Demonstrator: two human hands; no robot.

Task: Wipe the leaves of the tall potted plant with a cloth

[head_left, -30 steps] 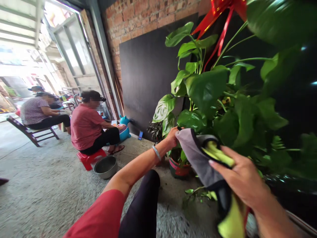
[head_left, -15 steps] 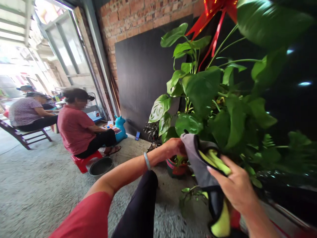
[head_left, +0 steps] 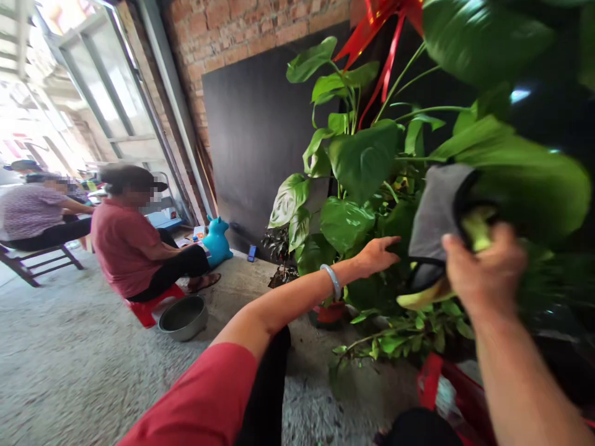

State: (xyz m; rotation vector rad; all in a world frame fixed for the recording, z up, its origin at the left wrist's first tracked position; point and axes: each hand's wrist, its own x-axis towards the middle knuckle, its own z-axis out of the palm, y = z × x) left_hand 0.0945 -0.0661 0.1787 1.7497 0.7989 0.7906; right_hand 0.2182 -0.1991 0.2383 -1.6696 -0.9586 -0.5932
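Observation:
My right hand (head_left: 488,266) grips a grey cloth (head_left: 437,210) with black edging and a yellow-green inner side. The cloth is bunched, and its lower end hangs loose. Behind the cloth and hand, a large green leaf (head_left: 534,167) is smeared by motion; whether the cloth touches it I cannot tell. My left hand (head_left: 379,255), with a pale bangle (head_left: 331,282) on the wrist, reaches among the leaves of the potted plant (head_left: 362,161). Its fingers are stretched out and apart, with nothing seen in them.
A red ribbon (head_left: 372,31) hangs on the plant. At lower right lies a red bag (head_left: 450,396). To the left, a person in a pink shirt (head_left: 123,241) sits on a red stool (head_left: 153,303) beside a grey basin (head_left: 183,319). A blue animal-shaped toy (head_left: 217,241) stands by a dark panel (head_left: 260,142).
My left hand has let go of the cloth and moved right among the leaves. The right hand has lifted the cloth up and right, and a large leaf beside it has shifted.

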